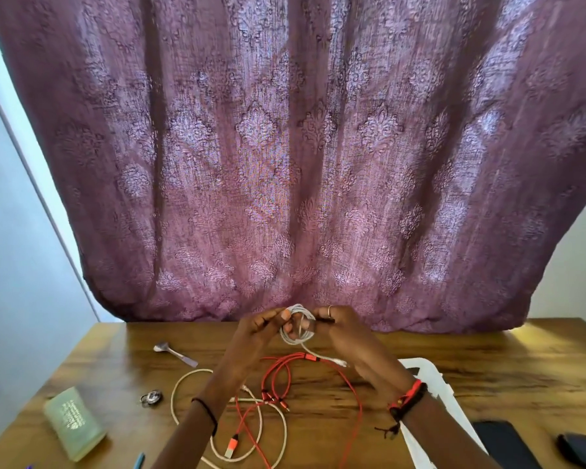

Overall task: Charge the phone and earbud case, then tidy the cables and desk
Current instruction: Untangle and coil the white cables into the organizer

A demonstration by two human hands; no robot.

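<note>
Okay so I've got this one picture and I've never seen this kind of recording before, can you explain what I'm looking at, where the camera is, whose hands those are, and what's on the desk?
The camera sits on a person's head, looking forward and down, so the two arms reaching in from the bottom are the wearer's own. There is no robot here.

The left hand and right hand together hold a coiled white cable raised above the wooden desk; its loose end trails down between the hands.

On the desk lie a red cable and a cream cable, tangled over each other. To the left are a spoon, a small metal object I cannot identify, and a pale green pouch. To the right is a white sheet, a dark phone and a dark rounded case. A purple curtain hangs behind.
</note>
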